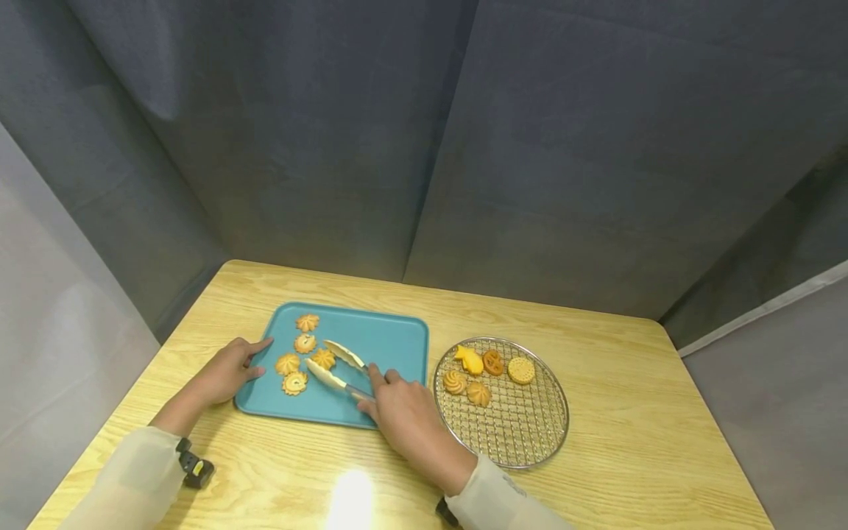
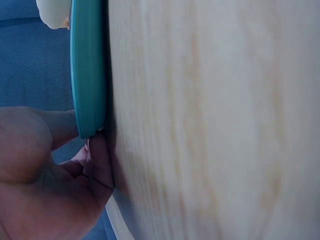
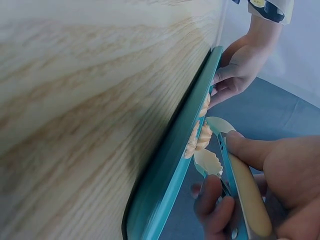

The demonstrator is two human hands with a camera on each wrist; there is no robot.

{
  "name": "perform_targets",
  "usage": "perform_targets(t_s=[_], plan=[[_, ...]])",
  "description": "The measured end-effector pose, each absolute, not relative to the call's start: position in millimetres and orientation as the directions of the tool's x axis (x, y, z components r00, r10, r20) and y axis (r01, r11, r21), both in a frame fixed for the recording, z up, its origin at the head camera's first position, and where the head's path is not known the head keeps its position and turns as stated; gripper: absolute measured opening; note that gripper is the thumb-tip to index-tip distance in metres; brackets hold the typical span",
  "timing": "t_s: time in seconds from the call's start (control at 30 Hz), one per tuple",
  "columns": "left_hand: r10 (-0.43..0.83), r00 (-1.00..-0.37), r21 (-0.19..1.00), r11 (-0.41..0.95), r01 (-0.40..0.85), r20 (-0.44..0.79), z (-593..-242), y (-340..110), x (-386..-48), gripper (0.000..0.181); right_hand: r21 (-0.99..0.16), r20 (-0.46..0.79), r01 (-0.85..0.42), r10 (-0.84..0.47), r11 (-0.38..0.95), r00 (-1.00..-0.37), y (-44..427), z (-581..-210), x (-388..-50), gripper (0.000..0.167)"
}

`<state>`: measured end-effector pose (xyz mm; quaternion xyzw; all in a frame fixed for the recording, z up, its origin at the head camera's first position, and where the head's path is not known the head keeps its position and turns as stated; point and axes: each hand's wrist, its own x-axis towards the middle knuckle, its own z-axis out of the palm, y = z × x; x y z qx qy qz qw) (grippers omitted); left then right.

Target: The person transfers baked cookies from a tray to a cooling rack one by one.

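Note:
The left hand [image 1: 228,368] grips the left rim of a blue-green tray [image 1: 384,342]; in the left wrist view its thumb lies over the rim and its curled fingers [image 2: 100,157] are at the underside. The right hand [image 1: 407,408] holds a pair of tongs [image 1: 355,391] with cream-coloured tips. These tips are spread on either side of a flower-shaped cookie [image 1: 323,358] on the tray. Several more cookies lie left of it, among them a ring-shaped cookie [image 1: 294,383] and a star-like cookie [image 1: 308,322] near the far rim.
Right of the tray stands a round wire rack [image 1: 523,430]. On it are a fish-shaped cracker [image 1: 470,360], a pretzel [image 1: 493,362], a round biscuit [image 1: 521,370], a swirl cookie [image 1: 454,381] and a ridged cookie [image 1: 478,394]. Grey curtains surround the wooden table [image 1: 623,412].

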<state>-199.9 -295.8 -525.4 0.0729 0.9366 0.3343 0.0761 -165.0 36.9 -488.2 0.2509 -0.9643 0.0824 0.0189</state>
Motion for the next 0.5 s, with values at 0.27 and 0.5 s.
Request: perform_targets(t_s=[0.27,0.5], plan=[[0.187,-0.977,0.643,0.762,0.076,-0.106,-525,-296,-200,0.059,-0.168,0.094,-0.487,-0.478,0.857,-0.873,43,-486,-162,0.068],[0.188,-0.977,0.646,0.759,0.08,-0.101,-525,-296,-200,0.059,-0.183,0.093,-0.469,-0.46,0.864,-0.883,49,-486,-158,0.068]])
